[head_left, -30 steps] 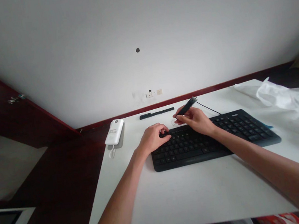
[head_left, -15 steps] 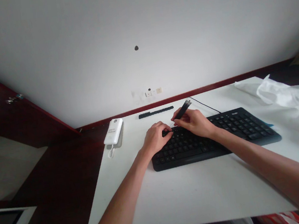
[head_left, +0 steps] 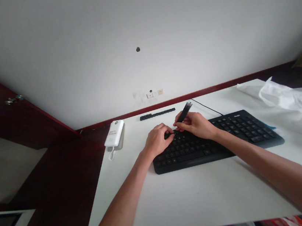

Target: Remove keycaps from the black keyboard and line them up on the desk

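Note:
A black keyboard (head_left: 191,156) lies at a slant on the white table (head_left: 196,199). At its upper left part is my left hand (head_left: 158,138), thumb and fingertips brought together at the keys; whatever they pinch is too small to make out. My right hand (head_left: 197,124) grips a slim black pen-like tool (head_left: 184,111) with a clear end pointing up. Its lower tip, where something thin and pale shows, comes down close to my left fingertips, over the keyboard's top edge. Behind the hands, a row of loose black keycaps (head_left: 158,114) lies along the table's back.
A white power bank (head_left: 114,133) with a short cable loop lies at the table's left edge. Crumpled white plastic (head_left: 292,107) covers the right side. The keyboard's black cable (head_left: 207,106) runs to the back edge, near the wall (head_left: 91,61).
Hardly anything differs. The tool's tip and my right fingers have shifted very slightly; both hands stay at the same part of the keyboard.

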Demonstrator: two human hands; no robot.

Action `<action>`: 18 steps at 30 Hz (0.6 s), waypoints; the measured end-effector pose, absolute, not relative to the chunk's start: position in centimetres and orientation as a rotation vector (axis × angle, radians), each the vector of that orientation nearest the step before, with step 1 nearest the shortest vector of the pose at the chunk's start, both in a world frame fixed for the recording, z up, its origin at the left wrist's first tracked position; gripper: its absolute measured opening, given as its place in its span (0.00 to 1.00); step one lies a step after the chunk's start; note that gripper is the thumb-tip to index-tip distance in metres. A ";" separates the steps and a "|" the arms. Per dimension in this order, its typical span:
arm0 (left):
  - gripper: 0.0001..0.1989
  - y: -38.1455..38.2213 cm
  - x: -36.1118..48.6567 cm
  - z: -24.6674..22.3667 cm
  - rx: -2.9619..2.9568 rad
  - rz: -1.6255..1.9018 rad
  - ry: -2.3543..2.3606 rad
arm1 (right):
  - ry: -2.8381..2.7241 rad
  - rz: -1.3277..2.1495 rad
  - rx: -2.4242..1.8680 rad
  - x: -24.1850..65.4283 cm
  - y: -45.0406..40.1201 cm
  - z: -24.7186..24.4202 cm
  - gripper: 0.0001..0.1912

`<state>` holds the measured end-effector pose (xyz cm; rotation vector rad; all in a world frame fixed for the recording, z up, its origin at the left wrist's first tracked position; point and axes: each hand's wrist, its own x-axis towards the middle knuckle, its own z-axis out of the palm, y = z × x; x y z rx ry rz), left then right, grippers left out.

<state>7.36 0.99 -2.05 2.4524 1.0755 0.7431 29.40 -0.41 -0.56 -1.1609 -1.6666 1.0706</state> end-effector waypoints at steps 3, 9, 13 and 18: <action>0.03 0.9 7.4 -2.0 2.458 0.741 1.078 | -1.663 1.107 -1.140 29.5 -0.4 -0.5 0.11; 0.03 0.8 7.5 -2.1 2.484 0.750 1.098 | -1.813 0.894 -1.236 29.4 -0.9 0.2 0.10; 0.03 0.8 7.5 -2.1 2.497 0.734 1.117 | -1.901 0.838 -1.257 29.3 -1.2 0.5 0.10; 0.03 0.7 7.5 -2.0 2.535 0.722 1.131 | -1.746 1.057 -1.179 29.2 -0.8 -0.2 0.11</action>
